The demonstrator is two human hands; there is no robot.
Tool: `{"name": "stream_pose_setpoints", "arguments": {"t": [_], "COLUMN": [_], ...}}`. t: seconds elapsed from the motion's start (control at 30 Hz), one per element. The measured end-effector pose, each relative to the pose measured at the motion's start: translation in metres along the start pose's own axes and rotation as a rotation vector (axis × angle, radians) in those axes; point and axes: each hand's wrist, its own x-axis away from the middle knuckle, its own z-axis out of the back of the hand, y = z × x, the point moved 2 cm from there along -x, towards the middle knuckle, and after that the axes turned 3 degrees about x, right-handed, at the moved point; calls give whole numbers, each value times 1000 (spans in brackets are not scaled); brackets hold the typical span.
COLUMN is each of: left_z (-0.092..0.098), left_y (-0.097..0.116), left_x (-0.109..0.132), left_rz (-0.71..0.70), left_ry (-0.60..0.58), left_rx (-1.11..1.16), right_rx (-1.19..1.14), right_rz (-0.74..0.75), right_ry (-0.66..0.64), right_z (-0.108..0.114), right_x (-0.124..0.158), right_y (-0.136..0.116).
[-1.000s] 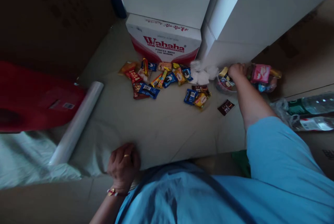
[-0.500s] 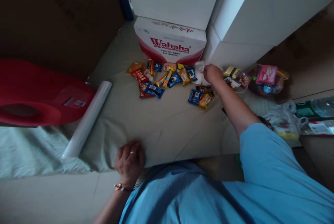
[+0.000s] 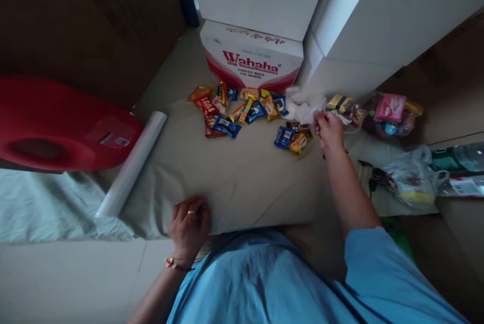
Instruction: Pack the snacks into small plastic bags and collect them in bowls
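Note:
My left hand (image 3: 189, 225) rests on the front edge of the cloth-covered surface, its fingers curled in, with nothing visible in them. At the right, my right hand (image 3: 329, 132) has its fingers pinched at the edge of a crumpled white, thin plastic bag (image 3: 302, 105). Just left of that hand lies a small group of wrapped snacks (image 3: 297, 138) in blue, brown and yellow. Farther left, in front of the Wahaha carton (image 3: 253, 64), more wrapped snacks (image 3: 227, 112) lie spread in a loose row. A yellow-and-black packet (image 3: 339, 103) sits just beyond my right hand.
A clear bag of snacks with a pink packet (image 3: 391, 107) stands at the far right. Nearer are sunglasses (image 3: 381, 179), a knotted clear bag (image 3: 414, 183) and plastic bottles (image 3: 459, 157). On the left are a clear roll (image 3: 132, 165) and a red plastic object (image 3: 68, 127).
My right hand has moved right and back toward me, and the white bag now stretches out toward its fingers. The view has shifted slightly; my left hand stays at the edge.

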Motion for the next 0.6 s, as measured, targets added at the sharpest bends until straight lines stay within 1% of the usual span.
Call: {"name": "stream_pose_setpoints", "arguments": {"t": [0.07,0.13,0.2,0.27,0.3,0.33,0.4,0.47,0.5,0.53,0.6], "left_z": [1,0,-3,-8,-11,-14,-20,-27,-31,-34,-40], "left_y": [4,15,35,61,75,89,113,130,134,136,132], "left_x": [-3,-8,-16,-27,-33,-39,-50,-57,-59,-61,-61], "left_rz": [135,274,352,343,310,273,213,197,217,267,435], "left_ry": [-31,-113,-232,-297,-316,-338,-329,-356,-382,-407,-429], "left_rx": [118,262,422,588,656,711,784,789,794,809,897], "right_rx": [-389,-622,-753,-800,-798,-780,-709,-615,-575,-549,-534], "right_rz": [-195,-340,-467,-570,-609,-638,-659,-643,-630,-620,-624], "right_ry": [-112,-241,-309,-341,-350,-356,-374,-413,-438,-461,-489], "right_z": [-8,-21,-35,-46,-51,-55,-58,-58,-57,-55,-48], "right_x": [47,99,145,180,193,203,216,223,225,226,225], "right_y": [0,1,4,6,6,6,3,-3,-6,-7,-8]}}
